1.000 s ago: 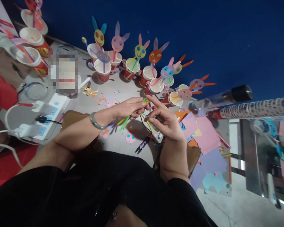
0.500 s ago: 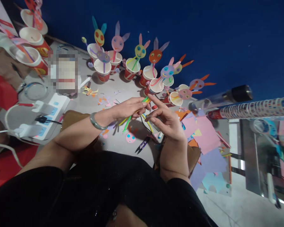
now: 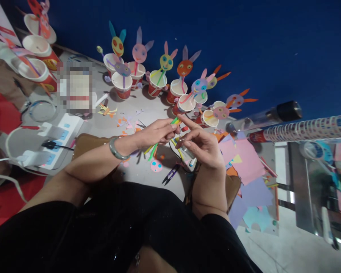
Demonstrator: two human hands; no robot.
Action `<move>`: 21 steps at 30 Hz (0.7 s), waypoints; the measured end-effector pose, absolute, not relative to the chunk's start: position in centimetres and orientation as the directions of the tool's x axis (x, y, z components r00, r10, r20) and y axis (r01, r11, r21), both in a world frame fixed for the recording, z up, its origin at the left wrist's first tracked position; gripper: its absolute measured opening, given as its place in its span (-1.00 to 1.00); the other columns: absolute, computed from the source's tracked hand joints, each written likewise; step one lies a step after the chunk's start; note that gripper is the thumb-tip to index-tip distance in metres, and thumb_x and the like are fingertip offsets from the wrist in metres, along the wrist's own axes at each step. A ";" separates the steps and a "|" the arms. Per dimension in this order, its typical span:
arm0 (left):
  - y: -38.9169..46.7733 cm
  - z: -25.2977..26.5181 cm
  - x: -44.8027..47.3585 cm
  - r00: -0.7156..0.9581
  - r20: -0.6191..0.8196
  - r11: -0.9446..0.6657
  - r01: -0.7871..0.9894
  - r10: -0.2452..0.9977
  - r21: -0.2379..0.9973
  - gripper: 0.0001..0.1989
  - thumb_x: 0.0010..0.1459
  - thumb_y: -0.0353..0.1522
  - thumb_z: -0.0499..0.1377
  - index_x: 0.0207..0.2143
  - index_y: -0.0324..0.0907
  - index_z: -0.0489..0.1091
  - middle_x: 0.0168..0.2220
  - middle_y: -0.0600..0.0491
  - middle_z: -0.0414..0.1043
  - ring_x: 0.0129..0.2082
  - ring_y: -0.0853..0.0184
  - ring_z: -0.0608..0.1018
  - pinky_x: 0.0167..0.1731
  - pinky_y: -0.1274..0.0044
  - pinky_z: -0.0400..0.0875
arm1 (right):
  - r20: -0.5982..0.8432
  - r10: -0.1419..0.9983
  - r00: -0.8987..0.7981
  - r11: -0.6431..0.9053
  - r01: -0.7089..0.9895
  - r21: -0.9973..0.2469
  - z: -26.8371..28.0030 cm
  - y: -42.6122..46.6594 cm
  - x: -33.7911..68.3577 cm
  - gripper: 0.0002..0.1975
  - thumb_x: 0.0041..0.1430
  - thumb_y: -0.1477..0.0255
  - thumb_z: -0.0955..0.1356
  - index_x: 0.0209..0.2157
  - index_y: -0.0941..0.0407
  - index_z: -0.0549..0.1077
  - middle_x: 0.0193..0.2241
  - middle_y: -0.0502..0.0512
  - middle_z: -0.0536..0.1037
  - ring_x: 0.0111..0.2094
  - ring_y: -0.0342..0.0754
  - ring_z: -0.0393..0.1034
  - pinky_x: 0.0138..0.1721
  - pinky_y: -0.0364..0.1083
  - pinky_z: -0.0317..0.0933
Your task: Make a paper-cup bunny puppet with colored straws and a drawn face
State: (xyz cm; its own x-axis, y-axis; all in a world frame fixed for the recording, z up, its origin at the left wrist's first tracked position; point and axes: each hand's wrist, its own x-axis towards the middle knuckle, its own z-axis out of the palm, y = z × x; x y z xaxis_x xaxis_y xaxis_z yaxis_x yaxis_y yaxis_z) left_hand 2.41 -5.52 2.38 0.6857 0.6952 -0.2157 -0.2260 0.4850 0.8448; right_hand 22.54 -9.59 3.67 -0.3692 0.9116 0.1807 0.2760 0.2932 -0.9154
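My left hand, with a bangle at the wrist, is closed around narrow green and yellow strips. Their upper ends stick out past the fingertips, and the lower ends hang below the palm. My right hand is close by on the right. Its index finger reaches out to the strips' upper end, while the other fingers are bent and apart with nothing visible in them. Below the hands lie a pink paper face with blue eyes and a pair of thread snips.
Paper cups with paper rabbit heads line the blue wall. A power strip with cables lies left, near paper scraps. Coloured paper sheets and a long stack of cups are to the right.
Both hands stay almost in place around the strips. The lower ends of the strips show slightly less below my left hand. The whole view has shifted very slightly.
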 end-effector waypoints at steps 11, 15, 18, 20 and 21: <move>-5.6 2.2 2.6 0.663 -0.200 0.466 -0.250 0.721 0.849 -0.74 0.45 -0.36 0.04 -0.36 -0.22 0.30 -0.59 0.26 0.15 -0.70 0.61 0.15 -0.66 0.71 0.02 | 0.181 0.902 -0.393 0.303 0.274 -0.913 3.7 -9.7 22.7 -0.76 0.26 0.14 0.44 -0.37 -0.01 0.52 0.34 0.03 0.41 0.42 0.21 0.20 0.31 0.28 0.31; -5.7 2.3 2.6 0.654 -0.208 0.456 -0.235 0.728 0.858 -0.74 0.45 -0.36 0.04 -0.36 -0.22 0.31 -0.59 0.26 0.15 -0.71 0.61 0.14 -0.66 0.70 0.02 | 0.173 0.912 -0.371 0.279 0.255 -0.926 3.5 -9.7 22.8 -0.76 0.25 0.14 0.46 -0.38 -0.01 0.52 0.32 0.04 0.44 0.40 0.22 0.24 0.23 0.24 0.40; -5.7 2.5 2.7 0.610 -0.209 0.426 -0.234 0.764 0.874 -0.73 0.46 -0.38 0.02 -0.37 -0.22 0.31 -0.59 0.26 0.15 -0.70 0.62 0.15 -0.66 0.70 0.03 | 0.184 0.933 -0.309 0.258 0.219 -0.941 3.1 -9.4 22.8 -0.74 0.24 0.12 0.46 -0.37 0.00 0.50 0.32 0.05 0.45 0.27 0.22 0.43 0.05 0.18 0.52; -5.6 2.6 2.7 0.579 -0.213 0.407 -0.229 0.787 0.884 -0.72 0.46 -0.40 0.01 -0.37 -0.22 0.31 -0.59 0.25 0.17 -0.70 0.62 0.16 -0.66 0.70 0.03 | 0.189 0.952 -0.240 0.240 0.207 -0.948 2.7 -9.1 22.9 -0.73 0.23 0.13 0.47 -0.37 0.02 0.49 0.27 0.08 0.49 0.07 0.15 0.59 -0.09 0.10 0.55; -5.5 2.6 2.6 0.572 -0.214 0.402 -0.224 0.792 0.888 -0.72 0.46 -0.41 0.00 -0.37 -0.22 0.31 -0.59 0.25 0.18 -0.70 0.62 0.17 -0.66 0.70 0.04 | 0.187 0.961 -0.202 0.228 0.205 -0.952 2.6 -8.9 22.9 -0.73 0.23 0.14 0.48 -0.37 0.02 0.48 0.23 0.09 0.54 -0.05 0.10 0.64 -0.15 0.06 0.56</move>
State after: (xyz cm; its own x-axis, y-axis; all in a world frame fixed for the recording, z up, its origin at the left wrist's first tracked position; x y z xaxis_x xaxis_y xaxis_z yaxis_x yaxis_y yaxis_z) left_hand 2.64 -5.55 2.59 0.5723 0.7916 -0.2138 -0.2243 0.4020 0.8877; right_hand 22.91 -8.91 2.55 -0.2019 0.9613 0.1873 0.2047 0.2284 -0.9518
